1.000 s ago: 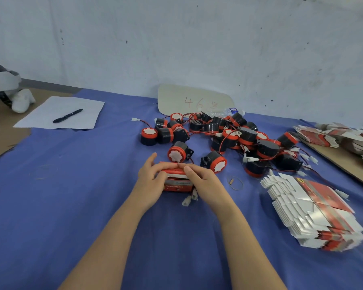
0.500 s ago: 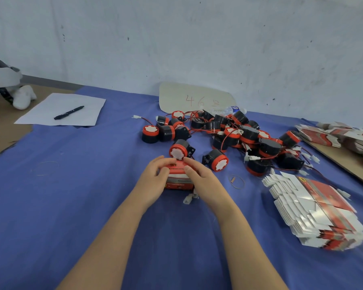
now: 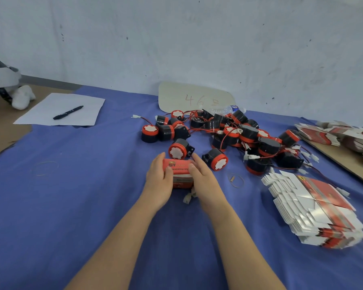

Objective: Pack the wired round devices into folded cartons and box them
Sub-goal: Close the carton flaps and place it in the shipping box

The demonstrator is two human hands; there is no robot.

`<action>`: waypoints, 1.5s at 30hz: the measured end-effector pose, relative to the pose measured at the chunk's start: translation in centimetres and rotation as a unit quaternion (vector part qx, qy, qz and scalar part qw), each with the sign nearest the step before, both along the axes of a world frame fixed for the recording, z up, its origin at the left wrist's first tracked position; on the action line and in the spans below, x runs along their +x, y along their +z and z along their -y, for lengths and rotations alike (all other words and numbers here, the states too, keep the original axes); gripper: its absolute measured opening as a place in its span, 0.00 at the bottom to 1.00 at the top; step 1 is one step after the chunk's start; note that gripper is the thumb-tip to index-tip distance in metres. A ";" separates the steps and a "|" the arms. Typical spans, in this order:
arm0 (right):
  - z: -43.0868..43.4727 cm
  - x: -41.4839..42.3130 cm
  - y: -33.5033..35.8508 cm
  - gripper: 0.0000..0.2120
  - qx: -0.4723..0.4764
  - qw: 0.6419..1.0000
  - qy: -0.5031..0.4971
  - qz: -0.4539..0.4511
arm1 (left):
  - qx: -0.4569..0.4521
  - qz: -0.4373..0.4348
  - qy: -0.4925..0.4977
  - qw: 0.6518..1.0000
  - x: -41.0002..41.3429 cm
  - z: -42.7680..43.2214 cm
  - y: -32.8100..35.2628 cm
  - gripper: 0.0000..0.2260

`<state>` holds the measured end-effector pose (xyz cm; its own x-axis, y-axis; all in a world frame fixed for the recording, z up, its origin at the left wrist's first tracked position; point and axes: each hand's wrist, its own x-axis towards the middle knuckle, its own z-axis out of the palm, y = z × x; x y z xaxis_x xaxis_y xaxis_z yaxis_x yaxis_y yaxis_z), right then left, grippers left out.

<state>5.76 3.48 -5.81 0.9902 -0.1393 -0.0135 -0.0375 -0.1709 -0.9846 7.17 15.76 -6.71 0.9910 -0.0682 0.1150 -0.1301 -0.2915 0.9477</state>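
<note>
left hand [image 3: 158, 181] and right hand [image 3: 203, 178] are gripping the red carton [image 3: 179, 170] on the desk [image 3: 71, 185] | far flap is now looking shut | white connector [image 3: 189, 196] is still hanging out nearside

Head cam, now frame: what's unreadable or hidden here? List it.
- Red carton contents: head view, hidden by its walls, left hand and right hand.
- Carton print: head view, too blurred to read.
- Flat carton stack: head view, near end blurred.
- Far carton stack: head view, cut by right edge.
- Clear bottle: head view, mostly behind device pile.
</note>
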 end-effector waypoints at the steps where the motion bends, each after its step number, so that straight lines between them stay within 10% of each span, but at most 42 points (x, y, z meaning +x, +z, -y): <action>1: 0.1 -0.1 -0.1 0.22 0.025 1.000 0.003 -0.009 | -0.009 -0.006 0.007 1.000 0.0 0.2 -0.1 0.23; 17: -0.9 -0.3 -0.1 0.17 -0.142 0.990 -0.003 -0.024 | 0.013 -0.029 0.107 0.994 -0.2 1.2 -0.7 0.27; 25: 0.2 -3.0 6.2 0.16 0.077 0.977 -0.095 0.172 | -0.289 0.048 0.106 0.950 -2.8 3.9 7.3 0.13; 31: 11.9 -14.1 12.6 0.13 0.182 0.894 -0.297 0.283 | -0.307 0.109 -0.076 0.942 -10.6 17.9 14.5 0.06; 36: 21.2 -28.2 15.2 0.16 -0.081 0.766 -0.596 0.228 | -0.235 0.056 -0.329 0.913 -23.2 30.2 15.7 0.06; 41: 25.0 -38.5 14.4 0.28 -0.285 0.636 -0.713 -0.072 | -0.037 0.005 -0.540 0.841 -32.6 34.5 15.1 0.23; 45: 23.7 -38.0 13.4 0.22 -0.322 0.636 -0.695 0.091 | -0.111 0.007 -0.502 0.858 -32.7 34.5 15.1 0.18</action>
<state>-32.20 -20.20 7.61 -0.1197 -0.7999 0.5880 -0.4887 -0.4681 -0.7363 -25.49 -18.73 8.39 0.4445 -0.8608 0.2478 -0.2221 0.1621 0.9615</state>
